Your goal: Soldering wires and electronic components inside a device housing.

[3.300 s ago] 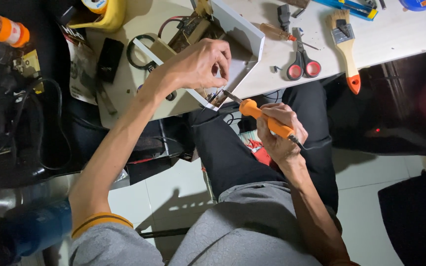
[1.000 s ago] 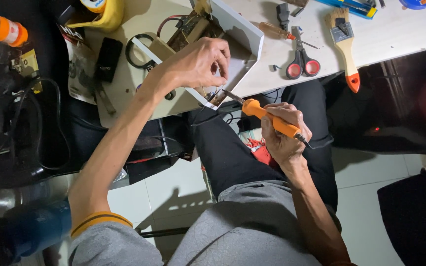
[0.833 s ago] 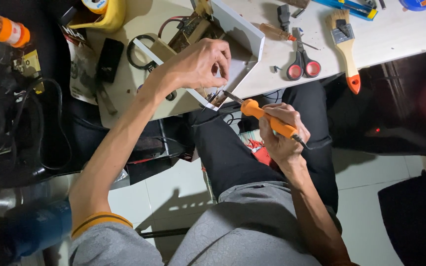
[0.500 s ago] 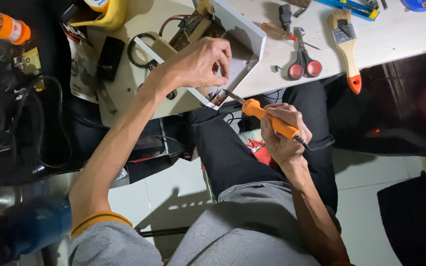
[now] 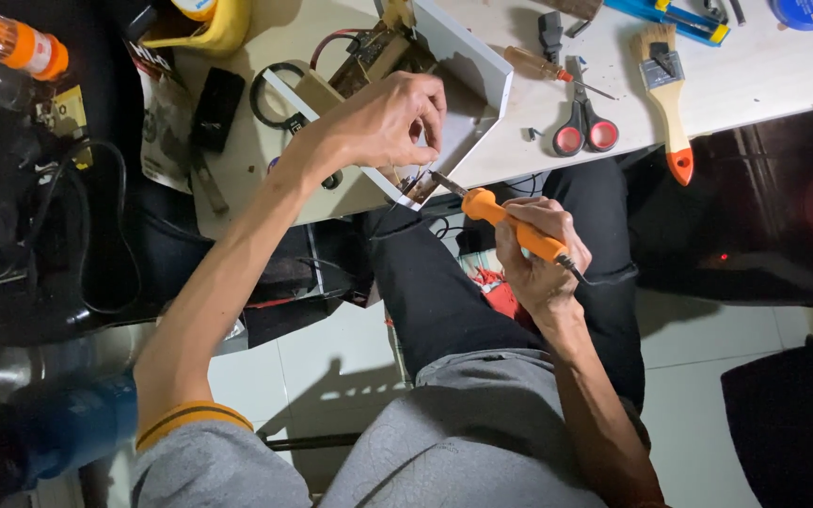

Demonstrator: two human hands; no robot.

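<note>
My right hand [image 5: 538, 254] grips an orange-handled soldering iron [image 5: 510, 218], its metal tip pointing up-left to the near corner of an open white device casing [image 5: 468, 66] on the table. My left hand [image 5: 388, 122] reaches over that casing and pinches a thin wire or lead [image 5: 411, 183] right at the iron's tip. Inside the casing a circuit board with brown parts [image 5: 369, 52] shows. I sit with dark-trousered legs under the table edge.
On the white table [image 5: 764, 75] lie red-handled scissors [image 5: 581, 127], a paintbrush with an orange handle tip [image 5: 665, 103], a screwdriver [image 5: 543, 68] and a small black box [image 5: 216, 108]. Dark cables and gear [image 5: 39, 207] crowd the left. A pale tiled floor [image 5: 331, 357] lies below.
Almost nothing differs: the iron's tip stays at the casing corner and my left hand keeps pinching the wire. The view shifts very slightly.
</note>
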